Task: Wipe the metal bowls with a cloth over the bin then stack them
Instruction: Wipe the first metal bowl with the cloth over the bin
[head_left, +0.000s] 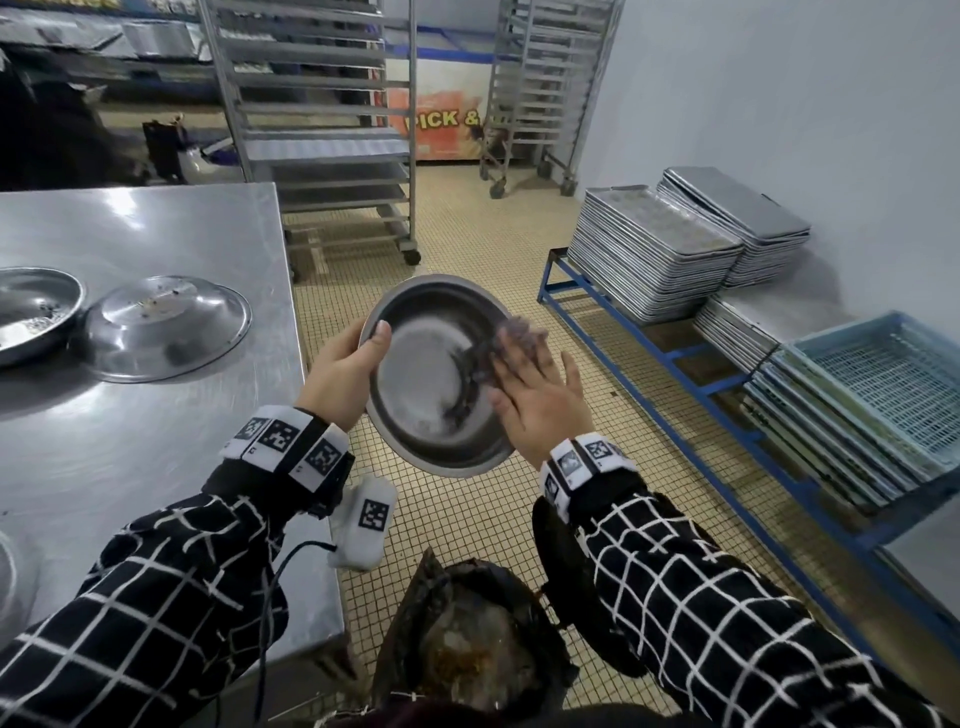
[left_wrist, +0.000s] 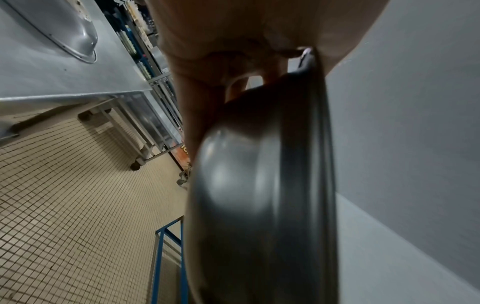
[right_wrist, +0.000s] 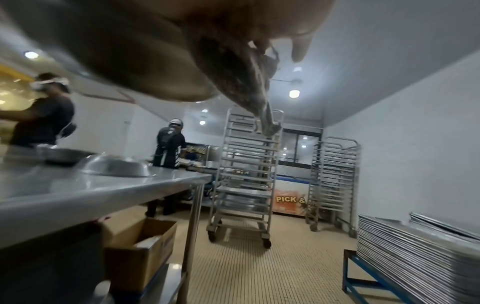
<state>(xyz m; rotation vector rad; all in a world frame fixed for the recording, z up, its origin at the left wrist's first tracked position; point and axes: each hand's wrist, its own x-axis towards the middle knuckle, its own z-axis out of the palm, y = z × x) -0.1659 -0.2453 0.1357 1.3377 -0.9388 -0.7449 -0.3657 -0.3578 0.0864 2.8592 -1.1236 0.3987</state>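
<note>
Steel bowl (head_left: 426, 374) tilted, opening facing the person

Tilted bowl (head_left: 431, 374) in left hand (head_left: 343, 371) — cloth (head_left: 511, 338) under right hand (head_left: 540, 400)

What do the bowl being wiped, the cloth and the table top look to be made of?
Bowl: metal, likely stainless steel, with a dull brushed grey sheen and soft reflections.
Cloth: soft woven or knitted fabric, greyish-purple and matte; it bunches under the right hand. Fibre type unclear.
Table top: sheet metal, probably stainless steel, smooth with blurred glare patches.
</note>
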